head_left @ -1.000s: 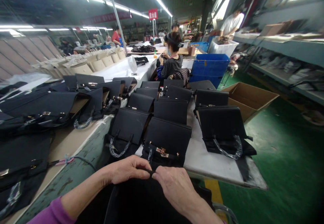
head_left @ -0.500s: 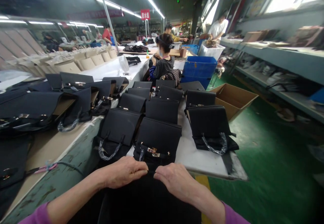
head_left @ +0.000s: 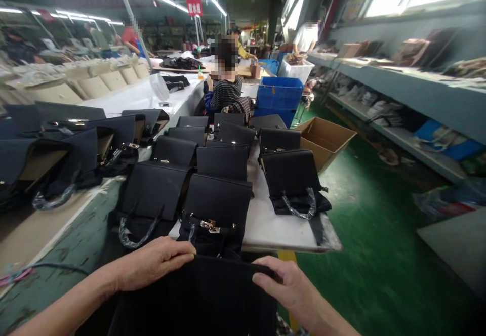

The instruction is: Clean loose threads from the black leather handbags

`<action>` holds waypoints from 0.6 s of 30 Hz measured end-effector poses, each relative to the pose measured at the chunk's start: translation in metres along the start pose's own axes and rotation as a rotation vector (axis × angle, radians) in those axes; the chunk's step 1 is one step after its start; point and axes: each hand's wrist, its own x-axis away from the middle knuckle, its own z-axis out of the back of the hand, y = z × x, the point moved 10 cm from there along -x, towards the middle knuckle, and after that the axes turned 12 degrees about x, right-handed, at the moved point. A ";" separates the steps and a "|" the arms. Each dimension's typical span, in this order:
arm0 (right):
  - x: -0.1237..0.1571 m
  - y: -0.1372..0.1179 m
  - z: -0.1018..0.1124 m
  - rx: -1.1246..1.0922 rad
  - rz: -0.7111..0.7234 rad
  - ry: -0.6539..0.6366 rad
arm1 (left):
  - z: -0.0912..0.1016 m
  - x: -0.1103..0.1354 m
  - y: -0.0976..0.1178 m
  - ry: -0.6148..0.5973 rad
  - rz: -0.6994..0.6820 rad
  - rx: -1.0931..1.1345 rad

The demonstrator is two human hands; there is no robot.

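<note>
Both of my hands grip the top edge of a black fabric piece (head_left: pixel 205 295) at the bottom of the view. My left hand (head_left: pixel 155 262) pinches its left corner and my right hand (head_left: pixel 288 288) pinches its right corner, so the edge is stretched between them. Just beyond them a black handbag (head_left: pixel 214 209) with a gold clasp stands on the white table (head_left: pixel 266 224). Several more black handbags stand in rows behind it.
More black handbags (head_left: pixel 76 149) lie on the long bench at left. A seated person in a striped top (head_left: pixel 224 90) works farther along. A blue bin (head_left: pixel 279 95) and an open cardboard box (head_left: pixel 326 138) stand on the green floor. Shelving runs along the right wall.
My hands have moved apart along the black piece's edge, the right one sliding right. The view has swung to the right.
</note>
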 end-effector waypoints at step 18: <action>0.016 0.001 -0.005 -0.058 -0.001 0.332 | -0.015 -0.013 0.030 0.020 -0.072 -0.179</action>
